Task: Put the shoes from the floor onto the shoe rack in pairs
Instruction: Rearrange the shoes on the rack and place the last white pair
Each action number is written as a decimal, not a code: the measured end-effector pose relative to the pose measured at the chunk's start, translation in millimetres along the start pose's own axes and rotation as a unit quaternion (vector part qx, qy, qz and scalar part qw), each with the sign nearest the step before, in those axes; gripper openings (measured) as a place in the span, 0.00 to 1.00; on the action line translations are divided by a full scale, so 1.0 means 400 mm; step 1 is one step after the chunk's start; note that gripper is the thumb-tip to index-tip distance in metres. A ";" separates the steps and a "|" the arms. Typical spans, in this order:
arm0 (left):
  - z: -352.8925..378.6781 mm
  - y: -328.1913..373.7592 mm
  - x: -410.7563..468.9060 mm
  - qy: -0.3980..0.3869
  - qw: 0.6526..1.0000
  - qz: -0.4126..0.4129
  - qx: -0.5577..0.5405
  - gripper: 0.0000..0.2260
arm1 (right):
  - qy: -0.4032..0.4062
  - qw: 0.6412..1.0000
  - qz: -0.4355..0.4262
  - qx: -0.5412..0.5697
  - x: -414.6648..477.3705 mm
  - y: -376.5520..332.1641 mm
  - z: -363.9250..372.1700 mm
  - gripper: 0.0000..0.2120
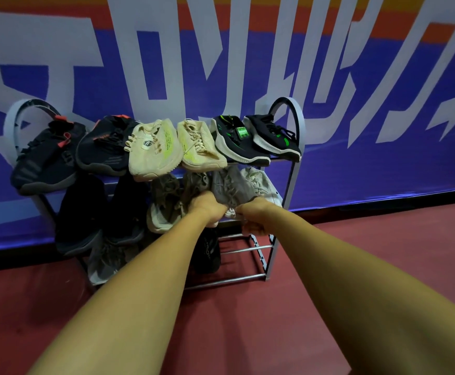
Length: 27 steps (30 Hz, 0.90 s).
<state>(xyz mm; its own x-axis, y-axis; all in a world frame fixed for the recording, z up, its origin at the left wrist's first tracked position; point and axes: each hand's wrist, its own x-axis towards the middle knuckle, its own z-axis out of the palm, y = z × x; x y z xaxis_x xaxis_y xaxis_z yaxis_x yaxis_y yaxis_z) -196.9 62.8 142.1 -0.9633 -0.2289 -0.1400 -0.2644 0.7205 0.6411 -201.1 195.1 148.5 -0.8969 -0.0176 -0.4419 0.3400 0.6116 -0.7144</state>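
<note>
A grey metal shoe rack (288, 185) stands against the wall. Its top shelf carries a black-and-red pair (47, 158), a cream pair (153, 150) and a black-and-green pair (248, 139). On the middle shelf lie dark shoes (83, 212), an olive-grey pair (166, 201) and a light grey pair (234, 188) at the right end. My left hand (207, 209) grips the heel of one light grey shoe. My right hand (253, 215) is curled at the heel of its neighbour (261, 185); what it grips is hidden.
A blue, white and orange banner (356, 77) covers the wall behind the rack. The bottom shelf holds a grey shoe (104, 261) and a black shoe (207, 253), with bare rails (248, 250) at its right. Red floor (356, 253) spreads around.
</note>
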 end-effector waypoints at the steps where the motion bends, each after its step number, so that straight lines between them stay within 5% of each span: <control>1: -0.006 -0.004 -0.002 -0.005 1.000 0.001 0.010 0.19 | 0.011 1.000 -0.009 -0.006 -0.004 0.001 -0.002 0.05; 10: -0.086 -0.098 -0.095 0.013 0.996 0.019 0.088 0.15 | 0.091 0.990 -0.087 -0.065 -0.074 0.000 0.007 0.10; 20: -0.200 -0.238 -0.213 -0.020 0.986 -0.004 0.165 0.10 | -0.008 0.980 -0.151 -0.130 -0.154 -0.053 0.124 0.03; 27: -0.203 -0.289 -0.232 -0.053 0.977 0.008 0.204 0.11 | -0.119 0.962 -0.120 -0.216 -0.145 -0.056 0.198 0.09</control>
<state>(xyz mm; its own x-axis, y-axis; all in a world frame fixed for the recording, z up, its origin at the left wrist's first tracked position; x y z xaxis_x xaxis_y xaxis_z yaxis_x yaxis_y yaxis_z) -73.4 -52.3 142.2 -0.9612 -0.1619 -0.2234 -0.2245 0.9297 0.2922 -134.1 119.5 147.2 -0.8278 -0.3481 -0.4400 -0.0646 0.8381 -0.5417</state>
